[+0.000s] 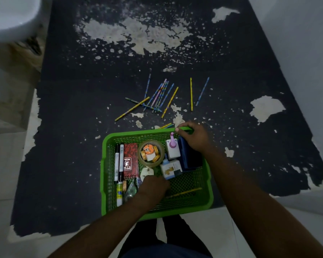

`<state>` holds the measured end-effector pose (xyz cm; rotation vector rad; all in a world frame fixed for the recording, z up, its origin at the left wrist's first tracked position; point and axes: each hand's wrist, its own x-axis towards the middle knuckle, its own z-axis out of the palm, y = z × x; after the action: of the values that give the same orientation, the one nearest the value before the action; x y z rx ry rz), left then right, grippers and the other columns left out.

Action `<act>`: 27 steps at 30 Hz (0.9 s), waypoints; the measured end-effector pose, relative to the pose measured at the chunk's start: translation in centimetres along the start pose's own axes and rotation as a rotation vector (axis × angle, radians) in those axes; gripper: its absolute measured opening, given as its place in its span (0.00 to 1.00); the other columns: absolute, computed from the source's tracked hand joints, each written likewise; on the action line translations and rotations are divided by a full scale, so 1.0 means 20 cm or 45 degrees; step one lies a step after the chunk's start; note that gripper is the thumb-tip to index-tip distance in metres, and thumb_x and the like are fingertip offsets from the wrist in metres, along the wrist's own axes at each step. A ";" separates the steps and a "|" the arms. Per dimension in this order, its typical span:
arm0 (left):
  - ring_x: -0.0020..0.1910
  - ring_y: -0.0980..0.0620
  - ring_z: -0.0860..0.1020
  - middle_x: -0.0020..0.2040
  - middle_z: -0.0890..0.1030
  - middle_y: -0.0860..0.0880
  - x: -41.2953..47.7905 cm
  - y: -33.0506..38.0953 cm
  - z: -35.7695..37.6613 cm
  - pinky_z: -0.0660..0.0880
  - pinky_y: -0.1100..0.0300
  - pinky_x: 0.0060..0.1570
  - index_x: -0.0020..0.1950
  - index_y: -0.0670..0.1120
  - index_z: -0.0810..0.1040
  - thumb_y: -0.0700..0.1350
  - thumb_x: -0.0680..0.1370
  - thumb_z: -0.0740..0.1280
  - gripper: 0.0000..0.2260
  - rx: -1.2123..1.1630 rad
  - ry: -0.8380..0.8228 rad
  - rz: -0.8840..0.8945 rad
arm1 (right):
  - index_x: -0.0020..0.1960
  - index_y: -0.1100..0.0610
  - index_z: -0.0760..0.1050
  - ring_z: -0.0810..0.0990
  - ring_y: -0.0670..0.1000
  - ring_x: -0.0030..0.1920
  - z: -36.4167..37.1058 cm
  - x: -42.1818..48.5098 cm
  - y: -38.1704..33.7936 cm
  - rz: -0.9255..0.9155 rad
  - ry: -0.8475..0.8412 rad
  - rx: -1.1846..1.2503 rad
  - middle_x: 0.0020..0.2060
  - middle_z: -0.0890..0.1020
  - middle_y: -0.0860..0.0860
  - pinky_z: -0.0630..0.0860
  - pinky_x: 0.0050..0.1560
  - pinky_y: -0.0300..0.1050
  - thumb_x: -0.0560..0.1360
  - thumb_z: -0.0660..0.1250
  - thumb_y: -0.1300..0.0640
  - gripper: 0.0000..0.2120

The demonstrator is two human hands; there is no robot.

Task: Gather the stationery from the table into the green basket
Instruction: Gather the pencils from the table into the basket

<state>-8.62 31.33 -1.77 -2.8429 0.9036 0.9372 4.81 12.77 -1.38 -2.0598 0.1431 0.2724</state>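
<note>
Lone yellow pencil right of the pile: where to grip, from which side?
Pinch the yellow pencil mid-shaft from straight above, fingers across its width. It lies flat on the black table, pointing nearly straight away, apart from the pile and the blue pencil, so both long sides are free.

The table has a matt black coating, rough and flaked away in pale patches, worst toward 12 o'clock. At 6 o'clock the green basket looks like smooth, slightly glossy plastic mesh, and the tape roll inside it is clear and shiny. The scattered pencils show printed, patterned coats with a faint sheen.
</note>
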 end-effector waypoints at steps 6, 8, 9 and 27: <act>0.53 0.40 0.82 0.55 0.83 0.41 0.01 -0.08 -0.04 0.76 0.52 0.50 0.59 0.45 0.83 0.49 0.77 0.68 0.13 -0.054 -0.038 0.140 | 0.48 0.48 0.82 0.80 0.45 0.51 0.02 0.01 0.05 -0.056 0.039 -0.094 0.50 0.82 0.47 0.77 0.53 0.43 0.73 0.72 0.44 0.09; 0.49 0.41 0.83 0.51 0.84 0.42 0.04 0.01 -0.02 0.75 0.53 0.44 0.55 0.45 0.83 0.48 0.80 0.66 0.11 -0.024 -0.075 0.198 | 0.49 0.49 0.82 0.80 0.44 0.49 0.02 0.02 0.07 -0.082 0.046 -0.101 0.48 0.82 0.47 0.78 0.52 0.44 0.74 0.72 0.44 0.09; 0.47 0.42 0.83 0.49 0.84 0.43 0.05 0.05 0.00 0.76 0.53 0.42 0.53 0.45 0.83 0.47 0.80 0.65 0.10 -0.019 -0.092 0.203 | 0.49 0.49 0.82 0.80 0.44 0.49 0.02 0.02 0.07 -0.100 0.051 -0.106 0.48 0.82 0.48 0.78 0.52 0.45 0.74 0.72 0.44 0.09; 0.29 0.52 0.83 0.31 0.82 0.49 0.07 0.06 -0.07 0.75 0.63 0.26 0.33 0.50 0.84 0.52 0.51 0.85 0.16 -0.024 0.023 0.187 | 0.48 0.48 0.81 0.79 0.43 0.48 0.01 0.01 0.06 -0.136 0.063 -0.134 0.47 0.81 0.46 0.78 0.50 0.50 0.74 0.71 0.43 0.10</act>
<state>-7.64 29.34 -1.11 -2.8372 1.1246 0.9387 4.68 12.47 -2.54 -2.1715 0.0500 0.1662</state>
